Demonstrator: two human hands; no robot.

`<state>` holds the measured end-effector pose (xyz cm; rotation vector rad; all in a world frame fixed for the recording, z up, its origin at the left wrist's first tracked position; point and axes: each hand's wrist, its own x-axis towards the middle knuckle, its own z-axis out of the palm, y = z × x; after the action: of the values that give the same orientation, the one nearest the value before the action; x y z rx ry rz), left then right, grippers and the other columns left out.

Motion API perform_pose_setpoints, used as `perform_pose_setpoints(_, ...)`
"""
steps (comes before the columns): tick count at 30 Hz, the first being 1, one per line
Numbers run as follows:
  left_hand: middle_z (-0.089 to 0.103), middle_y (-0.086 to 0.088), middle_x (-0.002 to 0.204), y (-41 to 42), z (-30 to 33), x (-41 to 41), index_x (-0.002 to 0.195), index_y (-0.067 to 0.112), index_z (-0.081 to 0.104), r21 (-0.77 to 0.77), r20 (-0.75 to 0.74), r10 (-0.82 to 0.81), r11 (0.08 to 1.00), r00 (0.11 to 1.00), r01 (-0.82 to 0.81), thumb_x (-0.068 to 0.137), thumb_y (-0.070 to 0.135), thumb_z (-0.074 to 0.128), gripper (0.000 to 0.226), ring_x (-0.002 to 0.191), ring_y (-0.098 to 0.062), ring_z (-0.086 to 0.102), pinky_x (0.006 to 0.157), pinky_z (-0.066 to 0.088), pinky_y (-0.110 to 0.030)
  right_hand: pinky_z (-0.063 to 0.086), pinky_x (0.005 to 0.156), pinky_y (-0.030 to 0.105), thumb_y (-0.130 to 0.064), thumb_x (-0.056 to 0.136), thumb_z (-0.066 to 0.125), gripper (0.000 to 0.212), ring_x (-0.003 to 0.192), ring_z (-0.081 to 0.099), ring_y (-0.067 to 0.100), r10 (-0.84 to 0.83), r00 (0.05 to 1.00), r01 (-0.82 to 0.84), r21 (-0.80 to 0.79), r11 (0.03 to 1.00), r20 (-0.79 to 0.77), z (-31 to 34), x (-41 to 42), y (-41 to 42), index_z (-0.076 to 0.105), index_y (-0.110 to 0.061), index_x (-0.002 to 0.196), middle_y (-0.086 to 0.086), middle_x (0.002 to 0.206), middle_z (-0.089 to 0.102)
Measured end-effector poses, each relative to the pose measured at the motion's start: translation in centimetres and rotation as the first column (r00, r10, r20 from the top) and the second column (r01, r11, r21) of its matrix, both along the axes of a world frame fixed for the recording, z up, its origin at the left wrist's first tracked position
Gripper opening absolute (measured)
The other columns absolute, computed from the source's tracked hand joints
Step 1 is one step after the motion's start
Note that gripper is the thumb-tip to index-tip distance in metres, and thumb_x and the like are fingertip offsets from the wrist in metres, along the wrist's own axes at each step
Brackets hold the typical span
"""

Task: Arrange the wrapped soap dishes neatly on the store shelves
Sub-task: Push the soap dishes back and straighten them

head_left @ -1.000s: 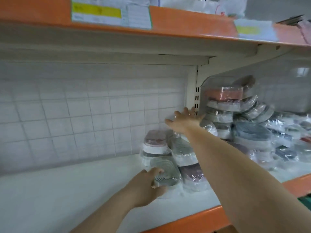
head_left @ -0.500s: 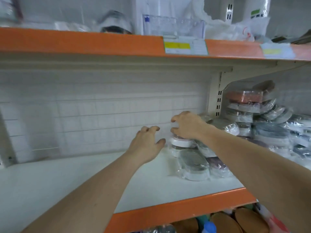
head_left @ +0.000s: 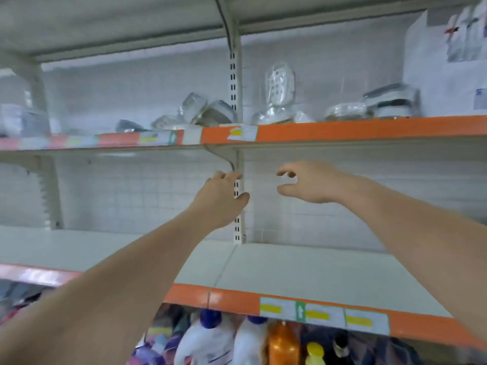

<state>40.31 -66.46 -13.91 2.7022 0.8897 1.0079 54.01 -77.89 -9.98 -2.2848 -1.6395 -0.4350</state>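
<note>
Our grip is empty, left hand point(head_left: 220, 198) and right hand point(head_left: 308, 181) loosely spread, reaching up toward the wrapped soap dishes point(head_left: 203, 113) jumbled on the upper shelf point(head_left: 342, 129), so next we likely grab one.

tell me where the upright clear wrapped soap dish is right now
In the head view, the upright clear soap dish stands on the upper orange-edged shelf, just right of the slotted upright post and left of the stacked dark-lidded dishes.
</note>
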Motion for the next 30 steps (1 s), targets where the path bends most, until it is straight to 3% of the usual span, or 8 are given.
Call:
perform_pose_setpoints(3, 0.034, -0.005, 0.144, 2.8, 2.5, -5.8, 0.142, 0.020, 0.033, 0.048, 0.027, 0.077, 0.996, 0.997, -0.079, 0.096, 0.033, 0.047, 0.051, 0.131, -0.024, 0.037, 0.105, 0.032, -0.034, 0.040, 0.099, 0.032, -0.032, 0.092, 0.054, 0.042, 0.122, 0.048, 0.025, 0.052, 0.998, -0.054, 0.063, 0.997, 0.037, 2.6, -5.0, 3.0, 0.052, -0.016, 0.130, 0.008, 0.134, 0.052)
perform_pose_setpoints(10, 0.034, -0.007, 0.144, 9.0, 6.1, -12.6, 0.141, 0.019, 0.036, 0.075, 0.114, 0.180, 0.979, 0.977, -0.189, 0.095, 0.030, 0.048, 0.048, 0.132, -0.025, 0.033, 0.103, 0.028, -0.030, 0.040, 0.090, 0.028, -0.035, 0.089, 0.057, 0.043, 0.114, 0.052, 0.023, 0.098, 0.991, -0.115, 0.191, 0.975, 0.094, 7.8, -10.0, 8.1, 0.052, -0.021, 0.130, 0.005, 0.127, 0.056)
perform_pose_setpoints(14, 0.039, -0.007, 0.140, 12.1, 8.0, -12.7, 0.139, 0.021, 0.038, 0.140, 0.138, 0.221, 0.961, 0.966, -0.240, 0.095, 0.033, 0.046, 0.046, 0.126, -0.026, 0.040, 0.101, 0.034, -0.034, 0.037, 0.086, 0.027, -0.035, 0.090, 0.057, 0.047, 0.112, 0.050, 0.023, 0.070, 0.989, -0.100, 0.241, 0.965, 0.131, 10.6, -9.5, 11.2, 0.048, -0.021, 0.133, 0.005, 0.130, 0.053)
perform_pose_setpoints(18, 0.039, -0.005, 0.140, 15.6, 10.4, -11.0, 0.139, 0.025, 0.038, 0.213, 0.155, 0.182, 0.954, 0.971, -0.213, 0.095, 0.032, 0.045, 0.044, 0.123, -0.025, 0.043, 0.097, 0.038, -0.036, 0.037, 0.093, 0.029, -0.033, 0.091, 0.056, 0.053, 0.123, 0.045, 0.025, 0.042, 0.981, -0.096, 0.289, 0.952, 0.187, 12.7, -8.0, 15.7, 0.040, -0.020, 0.139, 0.007, 0.139, 0.046)
perform_pose_setpoints(21, 0.036, -0.005, 0.142, 18.4, 12.4, -9.1, 0.140, 0.025, 0.035, 0.251, 0.129, 0.153, 0.951, 0.980, -0.182, 0.096, 0.028, 0.043, 0.045, 0.120, -0.025, 0.045, 0.095, 0.037, -0.033, 0.036, 0.087, 0.029, -0.032, 0.089, 0.058, 0.058, 0.122, 0.045, 0.025, 0.035, 0.982, -0.095, 0.323, 0.942, 0.186, 14.3, -7.0, 20.0, 0.036, -0.022, 0.141, 0.006, 0.140, 0.045)
perform_pose_setpoints(25, 0.036, -0.004, 0.141, 22.4, 14.0, -7.6, 0.140, 0.025, 0.035, 0.269, 0.123, 0.126, 0.951, 0.984, -0.156, 0.097, 0.026, 0.043, 0.044, 0.116, -0.024, 0.046, 0.090, 0.035, -0.029, 0.038, 0.094, 0.033, -0.037, 0.086, 0.060, 0.068, 0.126, 0.041, 0.028, -0.014, 0.973, -0.060, 0.310, 0.949, 0.231, 16.2, -6.1, 26.4, 0.030, -0.020, 0.144, 0.009, 0.143, 0.038)
perform_pose_setpoints(30, 0.039, -0.003, 0.139, 27.3, 15.3, -6.8, 0.139, 0.027, 0.035, 0.263, 0.118, 0.087, 0.958, 0.989, -0.115, 0.095, 0.028, 0.046, 0.045, 0.116, -0.020, 0.045, 0.091, 0.034, -0.027, 0.037, 0.104, 0.044, -0.060, 0.076, 0.064, 0.096, 0.131, 0.035, 0.034, -0.158, 0.968, 0.126, 0.171, 0.977, 0.194, 17.1, -4.9, 32.6, 0.016, -0.022, 0.149, 0.014, 0.148, 0.027)
